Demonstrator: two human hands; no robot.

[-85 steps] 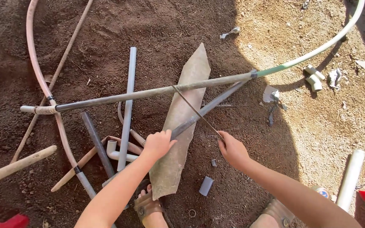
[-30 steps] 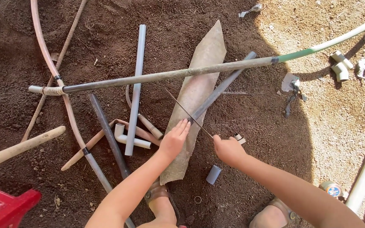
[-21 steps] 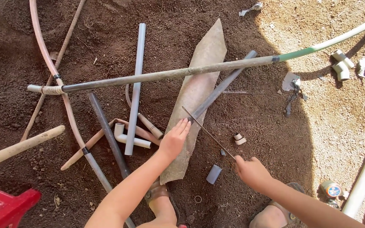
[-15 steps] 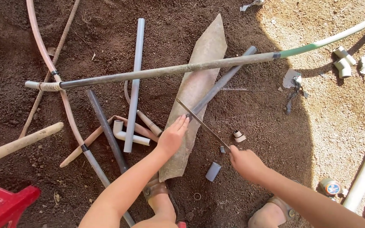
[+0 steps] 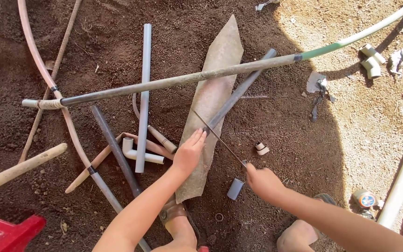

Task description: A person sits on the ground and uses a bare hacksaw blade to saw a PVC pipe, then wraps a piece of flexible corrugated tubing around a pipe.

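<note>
Two hands at a flat pointed board (image 5: 213,98) on soil. Left hand (image 5: 190,151): open, fingers flat on the board's lower half. Right hand (image 5: 263,181): right of the board, closed around a thin saw blade (image 5: 218,136) crossing a grey pipe (image 5: 239,91) atop the board.

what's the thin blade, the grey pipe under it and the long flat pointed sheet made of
The thin blade in the right hand looks like bare metal: narrow, straight, dark with a dull sheen. The grey pipe looks like matt plastic, probably PVC: even grey, smooth and round. The flat pointed sheet, under the left hand, is dusty tan-grey and stiff; possibly fibre-cement or weathered metal, hard to tell.
</note>
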